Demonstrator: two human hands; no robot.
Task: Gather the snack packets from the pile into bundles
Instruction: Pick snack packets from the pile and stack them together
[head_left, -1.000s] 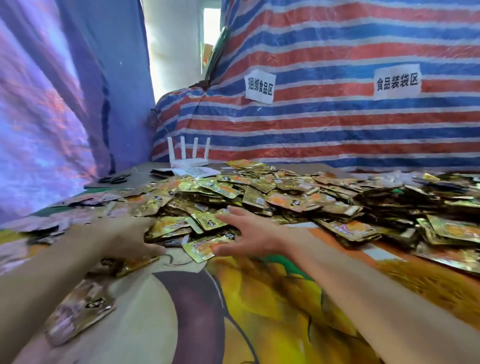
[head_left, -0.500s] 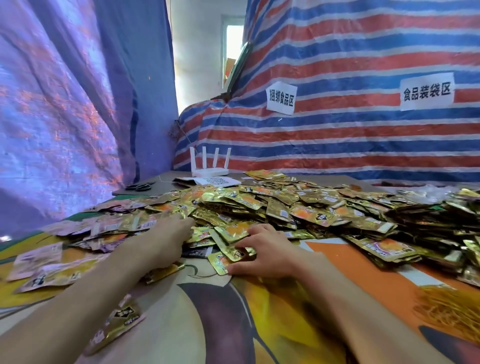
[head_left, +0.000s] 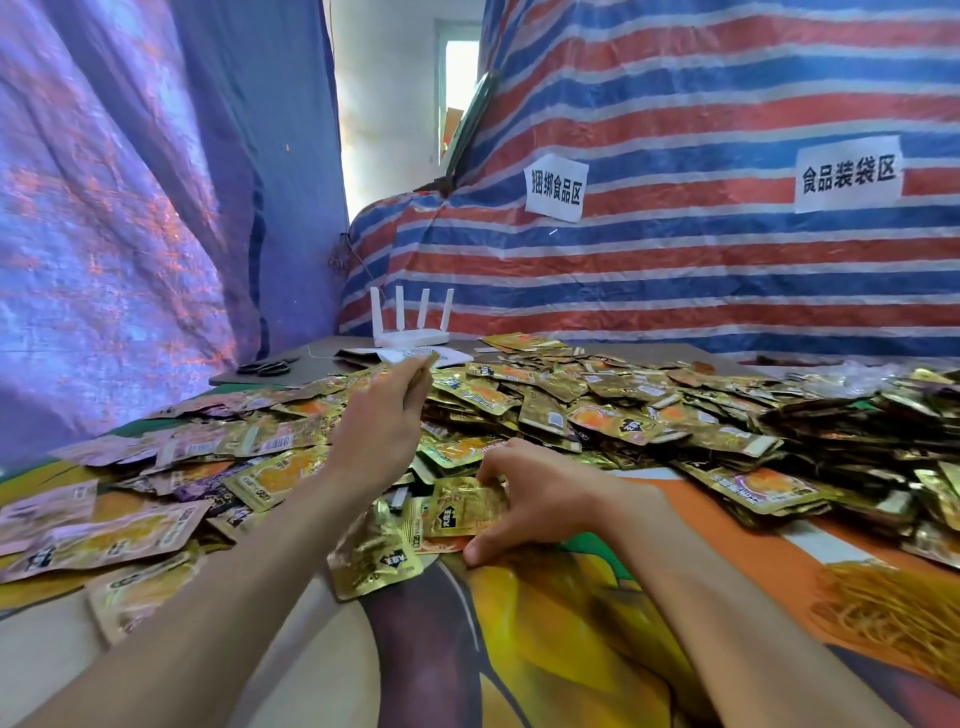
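Up off the pile (head_left: 597, 410) since before, my left hand (head_left: 382, 421) pinches a thin packet (head_left: 425, 362); my right hand (head_left: 540, 499) has its fingers (head_left: 506, 457) clamped on a gold packet (head_left: 460, 506).

Left hand (head_left: 379, 426) up off the pile (head_left: 649, 415); right hand (head_left: 540, 499) now gripping.
Left hand lay flat on the packets at the pile's near-left side a second ago. It is now lifted clear above the pile's middle, fingertips pinching a top packet (head_left: 429, 359), which is blurred. Right hand went from flat and spread, through curling, to a grip on a front packet (head_left: 462, 506) at the pile's near edge, fingers over its far edge and thumb down on the table (head_left: 571, 649). That packet is now tipped up.
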